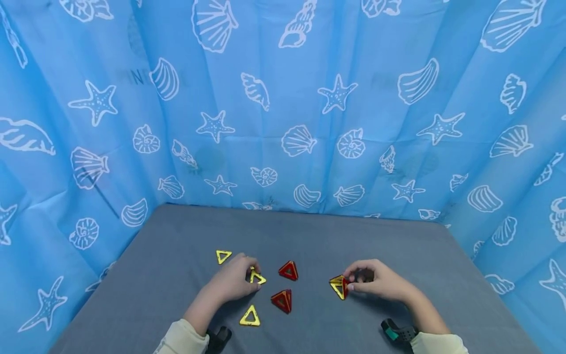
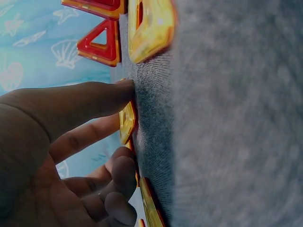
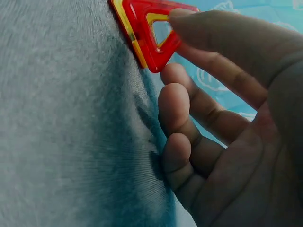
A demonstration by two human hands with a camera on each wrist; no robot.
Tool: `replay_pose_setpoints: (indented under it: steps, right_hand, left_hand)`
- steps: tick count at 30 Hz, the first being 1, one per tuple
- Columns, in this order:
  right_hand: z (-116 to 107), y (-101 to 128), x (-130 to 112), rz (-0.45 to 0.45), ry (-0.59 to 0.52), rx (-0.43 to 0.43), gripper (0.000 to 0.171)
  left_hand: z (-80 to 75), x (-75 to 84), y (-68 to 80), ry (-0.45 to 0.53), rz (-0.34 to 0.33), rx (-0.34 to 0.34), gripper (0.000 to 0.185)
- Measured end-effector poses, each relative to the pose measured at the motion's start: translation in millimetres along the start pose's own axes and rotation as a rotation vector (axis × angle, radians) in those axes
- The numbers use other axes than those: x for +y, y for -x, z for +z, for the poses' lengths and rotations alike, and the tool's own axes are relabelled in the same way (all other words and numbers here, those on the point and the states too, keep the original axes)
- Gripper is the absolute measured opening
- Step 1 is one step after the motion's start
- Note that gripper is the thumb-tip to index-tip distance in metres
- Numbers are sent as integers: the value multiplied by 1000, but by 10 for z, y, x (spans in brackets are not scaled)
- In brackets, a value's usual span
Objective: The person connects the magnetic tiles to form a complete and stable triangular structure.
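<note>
Yellow triangle (image 1: 260,277) sits pinched by the left hand (image 1: 234,280), well in from the left edge of the tabletop (image 1: 389,241); right hand (image 1: 381,281) pinches a red-and-yellow piece (image 1: 337,282) nearer the right edge, imo grip both lightly by their rims

Table (image 1: 318,238): grey fabric surface. Left of centre I record a far yellow triangle tile (image 1: 218,254) and a near yellow triangle tile (image 1: 250,322), both flat. Between them, my left fingers (image 1: 251,261) pinch a middle yellow triangle tile (image 1: 263,280). Beside it sit a far red pyramid (image 1: 289,270) and a near red pyramid (image 1: 282,300), apart. Farther right, my right fingers (image 1: 357,287) pinch a red-and-yellow pyramid (image 1: 338,284).
</note>
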State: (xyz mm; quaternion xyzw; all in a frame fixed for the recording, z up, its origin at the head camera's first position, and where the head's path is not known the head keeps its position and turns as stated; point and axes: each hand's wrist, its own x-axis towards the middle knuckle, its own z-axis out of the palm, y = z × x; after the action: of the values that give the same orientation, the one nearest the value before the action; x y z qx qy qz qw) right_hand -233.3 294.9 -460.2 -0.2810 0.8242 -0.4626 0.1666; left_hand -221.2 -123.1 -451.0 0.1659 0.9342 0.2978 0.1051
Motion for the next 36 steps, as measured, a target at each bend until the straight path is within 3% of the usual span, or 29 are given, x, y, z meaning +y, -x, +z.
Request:
replay_pose_setpoints:
  steps: [12, 21, 28, 36]
  right_hand:
    - [-42, -14, 59, -26, -9, -34, 15]
    - [-41, -12, 94, 9, -34, -55, 12]
    - [-12, -8, 100, 51, -22, -50, 13]
    - [-19, -25, 120, 39, -10, -39, 13]
  left_hand:
    - [-21, 20, 20, 0, -9, 36, 22]
    - [-15, 17, 17, 49, -8, 34, 27]
    - [-11, 40, 32, 71, -5, 31, 21]
    - [-26, 109, 0, 94, -5, 94, 17]
